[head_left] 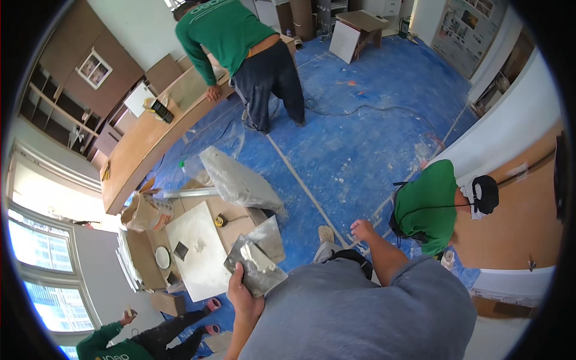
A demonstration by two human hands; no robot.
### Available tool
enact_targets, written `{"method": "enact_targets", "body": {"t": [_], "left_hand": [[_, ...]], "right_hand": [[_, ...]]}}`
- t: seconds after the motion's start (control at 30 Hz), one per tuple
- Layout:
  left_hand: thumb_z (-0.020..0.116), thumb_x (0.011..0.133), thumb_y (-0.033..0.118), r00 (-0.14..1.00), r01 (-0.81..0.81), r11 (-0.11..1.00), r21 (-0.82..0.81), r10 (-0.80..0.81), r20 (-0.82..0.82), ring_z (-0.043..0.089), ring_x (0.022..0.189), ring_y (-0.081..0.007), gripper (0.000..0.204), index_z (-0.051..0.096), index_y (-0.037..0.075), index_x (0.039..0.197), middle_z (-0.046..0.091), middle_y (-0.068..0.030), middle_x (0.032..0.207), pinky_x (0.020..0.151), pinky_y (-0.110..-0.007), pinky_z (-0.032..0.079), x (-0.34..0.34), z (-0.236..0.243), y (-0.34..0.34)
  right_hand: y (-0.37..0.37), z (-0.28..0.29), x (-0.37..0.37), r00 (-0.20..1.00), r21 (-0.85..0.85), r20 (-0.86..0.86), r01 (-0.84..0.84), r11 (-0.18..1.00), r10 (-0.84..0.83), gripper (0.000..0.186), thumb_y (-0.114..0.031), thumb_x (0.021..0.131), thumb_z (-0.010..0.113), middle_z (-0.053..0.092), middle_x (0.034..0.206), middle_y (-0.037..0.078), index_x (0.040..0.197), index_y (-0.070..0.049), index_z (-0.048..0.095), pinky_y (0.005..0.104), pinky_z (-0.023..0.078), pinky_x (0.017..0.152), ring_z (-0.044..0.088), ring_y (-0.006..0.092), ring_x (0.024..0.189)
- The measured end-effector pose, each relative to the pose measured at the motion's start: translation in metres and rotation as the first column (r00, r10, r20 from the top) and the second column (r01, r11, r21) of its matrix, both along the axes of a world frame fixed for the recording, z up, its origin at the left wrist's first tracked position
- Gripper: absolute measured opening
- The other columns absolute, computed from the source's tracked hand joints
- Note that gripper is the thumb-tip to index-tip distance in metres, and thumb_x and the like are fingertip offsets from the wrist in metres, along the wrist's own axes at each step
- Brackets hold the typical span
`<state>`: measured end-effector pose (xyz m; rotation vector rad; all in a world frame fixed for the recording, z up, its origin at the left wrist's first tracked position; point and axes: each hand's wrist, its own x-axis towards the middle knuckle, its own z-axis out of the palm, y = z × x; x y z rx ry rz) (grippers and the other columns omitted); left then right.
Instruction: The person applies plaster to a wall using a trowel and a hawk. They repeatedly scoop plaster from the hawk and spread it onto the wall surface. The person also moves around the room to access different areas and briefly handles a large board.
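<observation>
My left hand (245, 300) grips a flat grey metal plate (271, 277), its thumb lying over the near edge. A thick smear of white putty (258, 259) sits on the plate. Just beyond it is a second, paler metal sheet (268, 237); I cannot tell whether the two touch. My right hand (362, 230) hangs over the blue floor, its fingers curled in and no tool showing. Left of the plate, a large white board (197, 264) lies on a work surface, with a small dark square plate (181, 250) and a dab of white putty on it.
A yellow tape measure (221, 220), paper sack (147, 211) and bubble-wrapped panel (237, 180) are beside the board. One person (240, 48) leans over a long wooden counter (135, 150); another (429, 207) bends at my right, a third (141, 345) is lower left. A cable (366, 107) crosses the floor.
</observation>
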<state>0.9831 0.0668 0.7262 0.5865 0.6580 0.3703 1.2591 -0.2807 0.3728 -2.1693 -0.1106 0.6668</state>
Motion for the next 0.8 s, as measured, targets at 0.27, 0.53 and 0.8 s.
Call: {"method": "enact_targets", "body": {"t": [0.27,0.53,0.8], "left_hand": [[0.054,0.106,0.029,0.968,0.246,0.969,0.029,-0.247,0.043,0.070,0.105,-0.0243,0.035,0.059,0.000,0.126,0.070,-0.0119,0.117,0.094,-0.041,0.056,0.160,0.047,-0.057],[0.057,0.105,0.029,0.900,0.434,0.900,-0.036,-0.435,-0.018,0.070,0.104,-0.0248,0.036,0.059,0.001,0.126,0.070,-0.0111,0.115,0.094,-0.042,0.056,0.308,0.055,-0.081],[0.054,0.106,0.028,0.792,0.606,0.789,-0.102,-0.610,-0.021,0.070,0.104,-0.0283,0.036,0.060,-0.003,0.123,0.068,-0.0158,0.115,0.094,-0.047,0.057,0.494,0.040,-0.089]], "right_hand": [[-0.040,0.077,0.132,0.947,0.164,-0.154,0.308,0.937,-0.284,0.016,0.001,0.088,0.056,0.068,0.080,0.008,0.097,0.000,0.069,0.0313,0.049,0.050,0.063,0.0152,0.058],[-0.059,0.105,0.218,0.921,0.370,-0.208,0.387,0.845,-0.330,0.011,-0.001,0.092,0.058,0.061,0.072,0.003,0.090,0.000,0.069,0.0325,0.049,0.049,0.057,0.0137,0.054],[-0.085,0.167,0.400,0.899,0.422,-0.042,0.411,0.808,-0.435,0.016,-0.003,0.092,0.051,0.053,0.066,0.001,0.094,-0.002,0.067,0.0307,0.051,0.056,0.051,0.0111,0.051]]}}
